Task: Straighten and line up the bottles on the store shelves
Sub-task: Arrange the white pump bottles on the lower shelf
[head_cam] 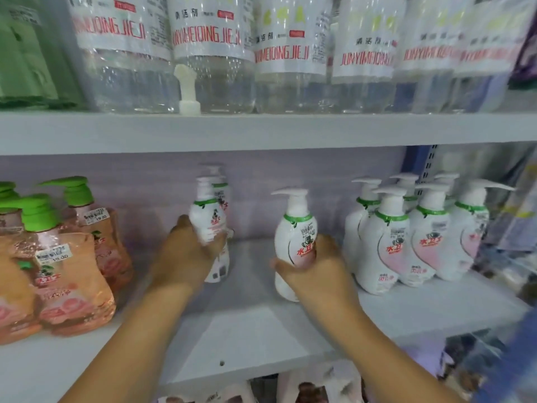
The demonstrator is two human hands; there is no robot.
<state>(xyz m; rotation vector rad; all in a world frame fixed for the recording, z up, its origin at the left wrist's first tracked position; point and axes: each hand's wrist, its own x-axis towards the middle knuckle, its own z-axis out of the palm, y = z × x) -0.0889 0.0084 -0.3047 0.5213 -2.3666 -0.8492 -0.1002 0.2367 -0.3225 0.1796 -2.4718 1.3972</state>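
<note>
On the middle shelf [261, 324] my left hand [186, 254] grips a white pump bottle [206, 216] around its body, with another white bottle [221, 196] right behind it. My right hand [316, 269] grips a second white pump bottle [296, 231] low on its body; it stands upright near the shelf's centre, spout pointing left. A cluster of several white pump bottles [406, 237] stands at the right. Several pink bottles with green pumps [66, 257] stand at the left.
The upper shelf [261, 129] carries a row of large clear bottles [209, 50] with red lettering and a loose white pump [188, 91] at its front. Green packs [29, 53] sit at upper left. More packaged goods show below and to the right.
</note>
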